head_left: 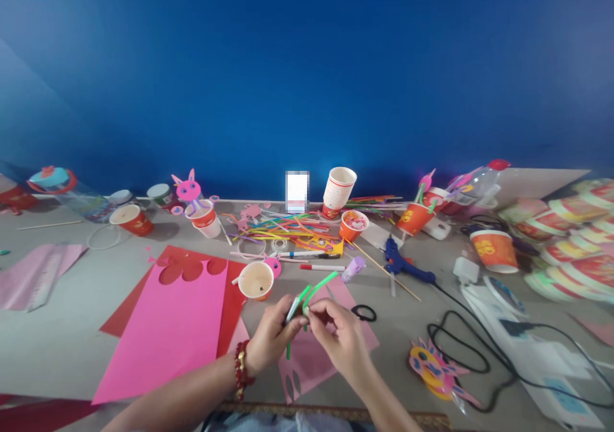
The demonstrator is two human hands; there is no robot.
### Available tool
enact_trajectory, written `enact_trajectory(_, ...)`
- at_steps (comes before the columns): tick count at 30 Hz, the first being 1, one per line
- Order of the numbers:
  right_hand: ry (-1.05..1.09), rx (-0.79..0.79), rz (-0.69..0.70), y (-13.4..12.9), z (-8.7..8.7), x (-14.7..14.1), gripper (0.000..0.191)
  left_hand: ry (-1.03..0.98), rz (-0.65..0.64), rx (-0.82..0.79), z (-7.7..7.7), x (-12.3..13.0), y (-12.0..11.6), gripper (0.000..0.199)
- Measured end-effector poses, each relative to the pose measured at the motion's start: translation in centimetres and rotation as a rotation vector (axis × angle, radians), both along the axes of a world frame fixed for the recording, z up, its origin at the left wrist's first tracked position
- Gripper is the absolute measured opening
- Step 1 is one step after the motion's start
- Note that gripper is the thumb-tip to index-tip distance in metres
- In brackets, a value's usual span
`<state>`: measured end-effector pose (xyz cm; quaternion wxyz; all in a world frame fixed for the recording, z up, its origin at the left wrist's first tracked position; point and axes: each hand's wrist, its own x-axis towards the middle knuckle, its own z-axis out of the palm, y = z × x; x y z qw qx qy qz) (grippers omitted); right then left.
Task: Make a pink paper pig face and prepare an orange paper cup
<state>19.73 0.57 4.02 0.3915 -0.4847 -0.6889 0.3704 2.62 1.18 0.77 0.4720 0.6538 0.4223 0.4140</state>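
Note:
In the middle, close to my body, both hands meet over a cut pink paper sheet (330, 365). My left hand (275, 333) is closed around a green pipe cleaner (288, 350) and a slim whitish piece (292, 309) whose kind I cannot make out. Pinched in the fingers of my right hand (338, 336) is a bent green pipe cleaner (322, 283), its upper end pointing up to the right. Whether the green parts are one length or separate is hidden by the fingers. A paper cup (256, 281) with a pink face stands just beyond my left hand.
Pink paper (167, 336) overlaps red paper (233, 301) on the left. Colourful strips (283, 230) lie behind, near stacked cups (339, 189). A blue glue gun (407, 265) trails its cord to a power strip (522, 355). Black scissors handle (364, 313) sits beside my right hand.

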Motion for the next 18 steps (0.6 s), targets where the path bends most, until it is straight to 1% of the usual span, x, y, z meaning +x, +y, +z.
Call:
enact_trajectory(2,-0.057,0.048,-0.012,0.2,-0.3,0.0,0.016,0.137,-0.006,0.081,0.3,-0.3,0.1,0.015)
enact_trajectory(4,-0.117,0.132,-0.011,0.3,-0.6,0.2,0.012,0.233,-0.042,0.114,0.5,-0.5,0.2,0.010)
enact_trajectory(6,-0.196,0.225,-0.011,0.4,-0.7,0.3,0.010,0.317,-0.068,0.146,0.6,-0.7,0.3,0.011)
enact_trajectory(8,-0.284,0.278,0.005,0.5,-0.5,0.5,0.013,0.414,-0.077,0.177,0.6,-0.9,0.3,0.014)
enact_trajectory(10,-0.368,0.266,0.042,0.7,-0.2,0.5,0.016,0.511,-0.084,0.195,0.6,-0.9,0.3,0.016)
enact_trajectory(12,-0.450,0.215,0.090,0.9,0.2,0.5,0.017,0.577,-0.096,0.204,0.7,-0.9,0.4,0.017)
enact_trajectory(15,-0.578,0.152,0.151,1.2,0.6,0.8,0.011,0.593,-0.137,0.198,1.0,-0.9,0.5,0.014)
enact_trajectory(18,-0.683,0.129,0.183,1.4,1.0,1.1,0.006,0.575,-0.172,0.182,1.2,-0.8,0.7,0.008)
